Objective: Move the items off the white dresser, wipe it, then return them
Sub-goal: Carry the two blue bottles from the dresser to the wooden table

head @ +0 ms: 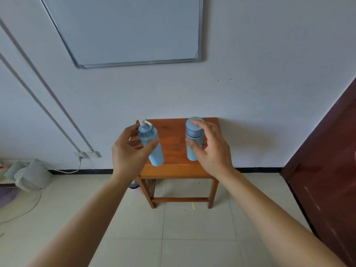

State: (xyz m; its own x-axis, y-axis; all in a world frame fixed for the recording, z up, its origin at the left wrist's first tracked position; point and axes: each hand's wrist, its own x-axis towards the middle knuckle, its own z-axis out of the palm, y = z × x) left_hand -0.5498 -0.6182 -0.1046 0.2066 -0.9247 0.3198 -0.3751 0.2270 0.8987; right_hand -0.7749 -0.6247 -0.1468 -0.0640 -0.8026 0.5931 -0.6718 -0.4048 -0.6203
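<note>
Two light blue bottles stand on a small brown wooden stool [173, 143] against the wall. The left one is a pump bottle [154, 151] with a white pump head; the right one is a capped bottle [193, 135] with a wide round lid. My left hand [129, 153] curls loosely around the pump bottle: the thumb crosses its front and the fingers sit to its left with a gap. My right hand [213, 149] cups the capped bottle from the right, with the thumb tip at its front and a fingertip on the lid. No white dresser is in view.
A whiteboard [131, 29] hangs on the wall above the stool. A dark red-brown door [331, 170] stands at the right. At the left, a grey-white appliance [32, 176] sits on the floor, with a cable up to a wall socket [84, 155]. Pale floor tiles [173, 237] lie in front.
</note>
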